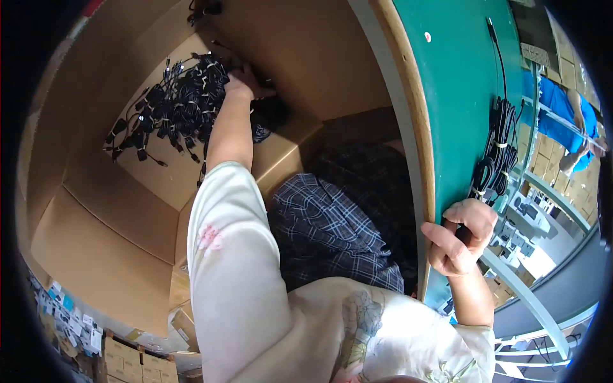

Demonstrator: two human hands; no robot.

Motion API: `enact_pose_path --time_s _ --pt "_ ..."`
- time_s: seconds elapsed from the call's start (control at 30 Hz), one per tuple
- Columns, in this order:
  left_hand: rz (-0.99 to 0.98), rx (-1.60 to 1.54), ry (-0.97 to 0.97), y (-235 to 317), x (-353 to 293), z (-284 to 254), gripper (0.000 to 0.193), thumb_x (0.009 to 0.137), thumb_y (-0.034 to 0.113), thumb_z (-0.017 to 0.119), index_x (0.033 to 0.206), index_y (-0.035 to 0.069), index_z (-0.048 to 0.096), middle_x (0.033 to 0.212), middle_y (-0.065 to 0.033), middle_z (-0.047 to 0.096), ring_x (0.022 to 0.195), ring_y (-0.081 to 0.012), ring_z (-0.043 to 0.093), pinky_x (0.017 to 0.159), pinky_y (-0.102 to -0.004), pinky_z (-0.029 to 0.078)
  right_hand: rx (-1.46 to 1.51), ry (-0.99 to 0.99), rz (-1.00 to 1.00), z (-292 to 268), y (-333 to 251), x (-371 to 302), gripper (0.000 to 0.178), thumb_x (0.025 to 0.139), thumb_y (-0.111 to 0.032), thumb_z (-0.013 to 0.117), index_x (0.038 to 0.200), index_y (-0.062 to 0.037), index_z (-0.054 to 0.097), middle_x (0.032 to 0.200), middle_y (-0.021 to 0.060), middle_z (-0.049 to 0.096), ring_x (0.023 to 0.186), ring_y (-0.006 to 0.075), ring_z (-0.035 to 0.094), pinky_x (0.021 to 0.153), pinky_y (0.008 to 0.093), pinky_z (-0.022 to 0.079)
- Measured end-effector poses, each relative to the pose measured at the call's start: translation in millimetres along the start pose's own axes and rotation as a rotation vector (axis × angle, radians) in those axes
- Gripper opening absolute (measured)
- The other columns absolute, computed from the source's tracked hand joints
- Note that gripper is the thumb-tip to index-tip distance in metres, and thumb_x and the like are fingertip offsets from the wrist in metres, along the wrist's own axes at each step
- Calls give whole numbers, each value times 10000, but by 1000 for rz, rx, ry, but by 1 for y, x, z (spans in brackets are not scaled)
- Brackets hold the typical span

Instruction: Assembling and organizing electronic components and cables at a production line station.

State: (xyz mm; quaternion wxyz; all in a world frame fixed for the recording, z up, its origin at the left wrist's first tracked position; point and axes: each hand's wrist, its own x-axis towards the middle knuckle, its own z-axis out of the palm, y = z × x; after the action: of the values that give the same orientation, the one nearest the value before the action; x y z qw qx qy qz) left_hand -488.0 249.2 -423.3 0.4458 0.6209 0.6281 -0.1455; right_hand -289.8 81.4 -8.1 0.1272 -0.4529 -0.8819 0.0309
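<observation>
My left arm reaches down into a large open cardboard box (pixel 102 223) on the left. At its end, my left hand (pixel 242 84) is beside a heap of bundled black cables (pixel 185 102), its visible fingers spread apart. Some fingertips are lost against the dark cables. On the right, my right hand (pixel 463 236) rests at the wooden edge of a green tabletop (pixel 456 96), its fingers curled closed. Something dark shows between them, too hidden to name. Just beyond that hand lies a tied bundle of black cables (pixel 501 150), one end stretching away along the tabletop.
The tabletop's wooden edge (pixel 415 89) stands between the box and my right arm. Plaid cloth (pixel 338 217) covers my lap. At the right, another person in blue (pixel 565 121) is near stacked cartons and metal rails (pixel 527 293). Small cartons (pixel 137 364) stand at lower left.
</observation>
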Motion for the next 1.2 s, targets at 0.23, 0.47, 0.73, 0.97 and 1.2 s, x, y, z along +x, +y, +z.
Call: enact_pose_path --time_s 0.23,0.47,0.73,0.97,1.2 --pt "25 118 97 29 -7 49 973 610 634 629 1382 245 181 1371 -148 329 1266 -328 312 977 -504 333 -20 -6 -22 0 5 -4 364 479 -25 601 807 -164 674 827 38 492 725 192 487 597 291 401" --pt "-133 72 154 15 -31 43 738 709 557 553 1330 223 335 1257 -150 478 1160 -277 465 935 -453 388 64 31 -42 4 5 1 327 498 -98 617 817 -147 674 852 42 506 754 196 496 614 293 397" --pt "-19 -241 249 -33 -64 35 628 676 413 656 1191 97 484 1017 -147 620 934 -308 587 862 -340 437 112 69 -60 4 7 1 310 531 -26 588 821 -107 660 863 65 509 781 216 508 631 309 397" --pt "0 -1017 419 -43 -138 14 477 706 235 691 1089 4 525 972 -85 616 866 -194 579 788 -286 444 135 149 -100 6 18 -6 283 579 20 611 836 -97 637 849 76 501 769 236 508 643 324 402" --pt "159 -1438 777 -49 -210 -14 261 804 183 604 1014 32 567 975 -40 597 876 -156 561 769 -294 451 126 267 -127 20 24 -15 246 602 -10 648 828 -103 618 852 61 499 765 234 502 662 329 406"
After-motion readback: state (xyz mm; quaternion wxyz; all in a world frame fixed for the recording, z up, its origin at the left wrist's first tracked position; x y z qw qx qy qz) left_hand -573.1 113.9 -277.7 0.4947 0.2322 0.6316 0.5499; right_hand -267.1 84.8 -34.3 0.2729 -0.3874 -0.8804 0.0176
